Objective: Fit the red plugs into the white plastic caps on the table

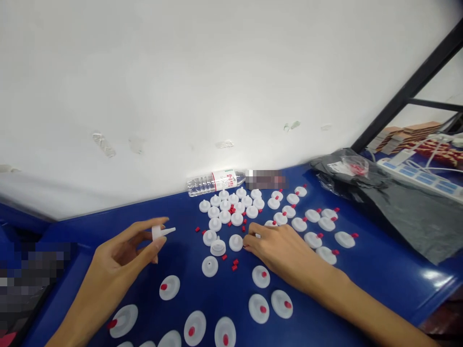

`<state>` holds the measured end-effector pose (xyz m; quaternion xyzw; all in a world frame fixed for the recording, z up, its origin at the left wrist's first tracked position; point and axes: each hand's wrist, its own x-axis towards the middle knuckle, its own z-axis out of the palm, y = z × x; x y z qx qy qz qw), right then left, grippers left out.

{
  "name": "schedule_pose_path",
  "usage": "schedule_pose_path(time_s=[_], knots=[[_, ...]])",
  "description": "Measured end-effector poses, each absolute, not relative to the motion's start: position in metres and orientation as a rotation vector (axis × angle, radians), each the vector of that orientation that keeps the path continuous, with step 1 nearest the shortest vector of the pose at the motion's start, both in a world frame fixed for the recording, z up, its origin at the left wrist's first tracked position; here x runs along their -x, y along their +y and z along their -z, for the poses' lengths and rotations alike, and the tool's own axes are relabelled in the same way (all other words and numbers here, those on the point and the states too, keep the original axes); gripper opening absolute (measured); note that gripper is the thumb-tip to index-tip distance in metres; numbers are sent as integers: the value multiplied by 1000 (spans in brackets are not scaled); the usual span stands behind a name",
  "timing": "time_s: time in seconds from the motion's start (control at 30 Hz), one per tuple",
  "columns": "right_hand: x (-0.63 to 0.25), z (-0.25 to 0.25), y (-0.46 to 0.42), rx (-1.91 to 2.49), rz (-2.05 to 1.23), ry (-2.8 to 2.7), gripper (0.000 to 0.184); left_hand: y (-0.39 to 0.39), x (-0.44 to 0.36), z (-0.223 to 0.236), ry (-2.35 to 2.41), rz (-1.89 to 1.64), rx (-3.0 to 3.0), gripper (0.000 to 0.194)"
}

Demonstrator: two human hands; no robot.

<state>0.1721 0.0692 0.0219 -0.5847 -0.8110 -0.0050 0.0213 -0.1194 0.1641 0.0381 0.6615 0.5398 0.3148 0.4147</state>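
Observation:
My left hand pinches a white nozzle cap between thumb and fingers, its thin spout pointing right and no red tip on it. My right hand is low over the table with its fingers pressed together; what they hold, if anything, is hidden. Beside those fingers stands an uncapped white nozzle cap. Several more bare caps cluster in the middle, among loose red tips. Caps with red tips on them lie in front and to the right.
A clear plastic bottle lies on its side against the white wall. Dark plastic bags cover the right side of the blue table. Behind them are a power strip and a black metal frame.

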Motion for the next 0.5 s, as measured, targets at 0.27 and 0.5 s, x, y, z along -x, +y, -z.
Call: schedule_pose_path(time_s=[0.27,0.5], knots=[[-182,-24,60,1656,-325,-2130,19,153,111,-30,1317,-930,-1533,45],[-184,-24,57,1461,-541,-1849,11,127,99,-32,1279,-1168,-2036,22]])
